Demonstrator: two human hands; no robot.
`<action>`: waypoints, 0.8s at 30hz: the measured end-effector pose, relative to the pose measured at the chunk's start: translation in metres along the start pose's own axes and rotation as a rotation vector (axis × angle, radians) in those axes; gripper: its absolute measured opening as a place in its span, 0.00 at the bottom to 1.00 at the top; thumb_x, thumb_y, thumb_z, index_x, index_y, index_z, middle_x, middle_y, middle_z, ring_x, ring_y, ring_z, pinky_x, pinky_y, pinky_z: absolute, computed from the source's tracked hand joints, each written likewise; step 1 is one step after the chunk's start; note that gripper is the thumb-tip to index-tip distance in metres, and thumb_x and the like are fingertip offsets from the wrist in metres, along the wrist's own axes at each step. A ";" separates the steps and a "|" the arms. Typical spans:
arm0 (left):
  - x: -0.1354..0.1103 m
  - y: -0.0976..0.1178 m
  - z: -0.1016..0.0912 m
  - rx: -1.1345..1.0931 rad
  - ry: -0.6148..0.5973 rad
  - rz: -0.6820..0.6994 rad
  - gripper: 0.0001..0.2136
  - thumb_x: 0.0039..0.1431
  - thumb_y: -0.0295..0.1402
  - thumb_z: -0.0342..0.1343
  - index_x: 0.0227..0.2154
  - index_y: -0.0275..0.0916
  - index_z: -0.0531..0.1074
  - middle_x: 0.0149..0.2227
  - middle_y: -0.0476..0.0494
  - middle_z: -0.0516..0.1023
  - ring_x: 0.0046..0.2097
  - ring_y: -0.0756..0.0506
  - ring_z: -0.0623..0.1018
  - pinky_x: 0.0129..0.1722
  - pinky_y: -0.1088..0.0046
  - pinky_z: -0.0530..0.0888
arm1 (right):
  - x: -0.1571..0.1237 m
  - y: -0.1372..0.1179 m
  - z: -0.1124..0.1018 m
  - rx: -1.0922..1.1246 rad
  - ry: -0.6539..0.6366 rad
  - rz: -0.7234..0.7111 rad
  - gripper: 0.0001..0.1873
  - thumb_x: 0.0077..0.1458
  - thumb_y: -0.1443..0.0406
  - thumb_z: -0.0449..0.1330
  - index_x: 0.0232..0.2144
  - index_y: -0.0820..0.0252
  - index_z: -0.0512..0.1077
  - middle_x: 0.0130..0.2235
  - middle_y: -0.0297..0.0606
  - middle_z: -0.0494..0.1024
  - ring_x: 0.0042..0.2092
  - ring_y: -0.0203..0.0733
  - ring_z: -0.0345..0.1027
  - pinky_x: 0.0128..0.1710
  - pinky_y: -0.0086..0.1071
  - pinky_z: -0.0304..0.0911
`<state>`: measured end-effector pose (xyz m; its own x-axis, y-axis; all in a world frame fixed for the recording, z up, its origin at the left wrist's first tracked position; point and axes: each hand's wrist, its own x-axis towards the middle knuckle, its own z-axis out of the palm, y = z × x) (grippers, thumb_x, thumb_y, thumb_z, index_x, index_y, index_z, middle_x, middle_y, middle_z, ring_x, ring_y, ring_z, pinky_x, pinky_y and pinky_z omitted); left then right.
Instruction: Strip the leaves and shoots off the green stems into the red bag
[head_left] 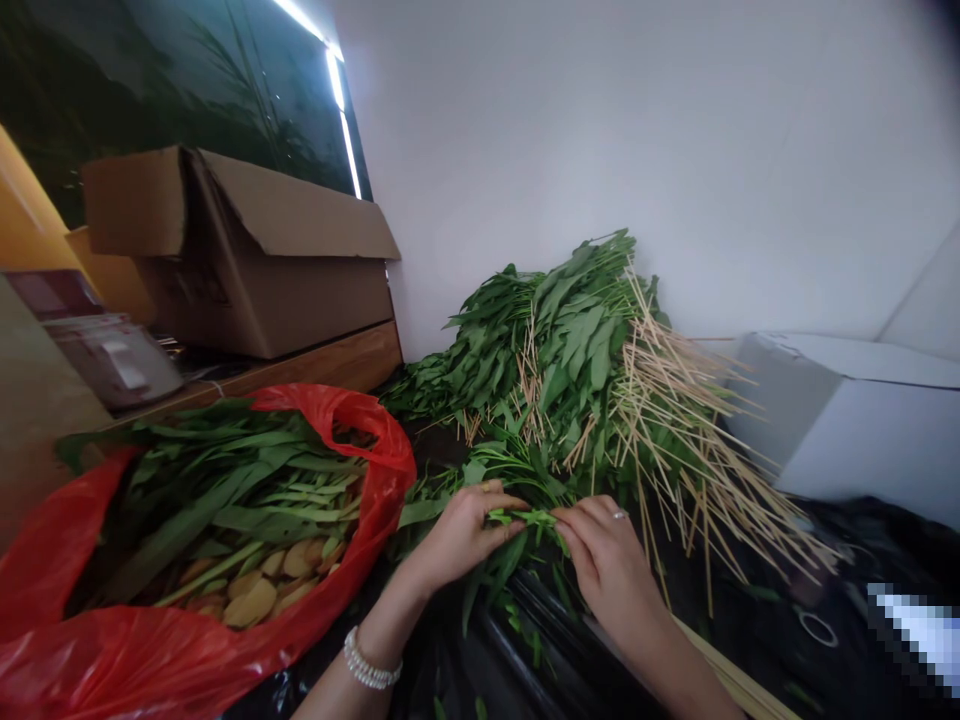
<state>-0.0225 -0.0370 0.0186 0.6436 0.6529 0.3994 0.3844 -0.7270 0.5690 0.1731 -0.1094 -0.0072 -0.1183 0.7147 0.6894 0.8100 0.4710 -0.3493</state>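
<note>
My left hand (461, 535) and my right hand (604, 560) meet over a black plastic sheet (517, 640), both pinched on a small folded bunch of green stems (525, 517). The left wrist wears a pearl bracelet (369, 665), and the right hand has a ring. Just beyond the hands lies a big heap of leafy greens on bamboo skewers (592, 370), the sticks fanning out to the right. Loose green leaves lie under and around my hands.
A red plastic bag (375, 500) at the left holds long green leaves and pale sliced pieces. A cardboard box (247, 260) stands on a wooden ledge behind it. A white box (862, 420) sits at the right by the wall.
</note>
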 end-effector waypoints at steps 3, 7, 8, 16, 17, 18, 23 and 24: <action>0.000 0.002 0.000 0.051 -0.042 0.015 0.09 0.61 0.33 0.56 0.42 0.41 0.78 0.33 0.47 0.73 0.36 0.48 0.74 0.36 0.75 0.67 | -0.001 0.002 0.001 0.024 -0.004 0.034 0.10 0.64 0.67 0.50 0.38 0.58 0.71 0.34 0.38 0.71 0.39 0.44 0.63 0.39 0.38 0.59; -0.001 0.003 0.000 0.098 -0.060 0.019 0.08 0.62 0.32 0.55 0.41 0.40 0.77 0.34 0.47 0.73 0.37 0.48 0.74 0.37 0.76 0.68 | -0.001 0.004 0.002 0.033 -0.061 0.099 0.11 0.65 0.65 0.49 0.38 0.58 0.71 0.34 0.38 0.72 0.40 0.44 0.63 0.40 0.38 0.59; -0.001 0.002 0.000 0.113 -0.054 0.018 0.08 0.62 0.32 0.54 0.41 0.40 0.77 0.34 0.47 0.73 0.37 0.48 0.74 0.37 0.76 0.68 | -0.001 0.005 0.002 0.034 -0.073 0.105 0.11 0.65 0.65 0.49 0.38 0.58 0.71 0.35 0.38 0.72 0.40 0.44 0.64 0.40 0.38 0.59; -0.004 -0.004 0.012 0.561 -0.045 0.083 0.06 0.59 0.27 0.53 0.39 0.37 0.71 0.38 0.43 0.74 0.38 0.44 0.75 0.36 0.72 0.70 | -0.003 0.002 0.002 -0.067 -0.140 0.110 0.12 0.65 0.67 0.46 0.39 0.57 0.70 0.35 0.38 0.72 0.40 0.46 0.65 0.40 0.39 0.59; -0.004 -0.004 0.013 0.604 -0.039 0.092 0.05 0.58 0.28 0.53 0.37 0.37 0.70 0.37 0.43 0.74 0.37 0.44 0.75 0.35 0.72 0.69 | -0.003 0.002 0.001 -0.061 -0.139 0.116 0.12 0.65 0.66 0.46 0.38 0.57 0.69 0.35 0.38 0.72 0.39 0.46 0.65 0.40 0.39 0.59; -0.004 -0.004 0.014 0.636 -0.025 0.097 0.03 0.57 0.28 0.54 0.35 0.37 0.70 0.36 0.43 0.73 0.36 0.44 0.74 0.34 0.72 0.69 | -0.003 0.001 0.001 -0.047 -0.137 0.122 0.12 0.66 0.65 0.46 0.37 0.57 0.69 0.35 0.38 0.72 0.39 0.46 0.66 0.39 0.38 0.59; -0.004 -0.003 0.016 0.659 0.091 0.075 0.05 0.56 0.23 0.49 0.31 0.38 0.67 0.32 0.46 0.71 0.33 0.46 0.73 0.32 0.73 0.67 | -0.003 -0.002 -0.001 0.053 -0.168 0.155 0.13 0.66 0.63 0.44 0.35 0.56 0.67 0.32 0.36 0.72 0.36 0.42 0.66 0.37 0.36 0.59; -0.004 -0.003 0.015 0.639 0.089 0.076 0.05 0.57 0.23 0.48 0.31 0.38 0.67 0.32 0.46 0.71 0.33 0.47 0.72 0.32 0.73 0.67 | -0.003 -0.002 -0.001 0.063 -0.174 0.166 0.13 0.66 0.63 0.44 0.35 0.56 0.67 0.32 0.36 0.72 0.36 0.42 0.67 0.37 0.35 0.59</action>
<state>-0.0166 -0.0408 0.0045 0.6376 0.5902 0.4950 0.6757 -0.7371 0.0085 0.1725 -0.1130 -0.0078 -0.0884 0.8608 0.5013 0.7897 0.3673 -0.4915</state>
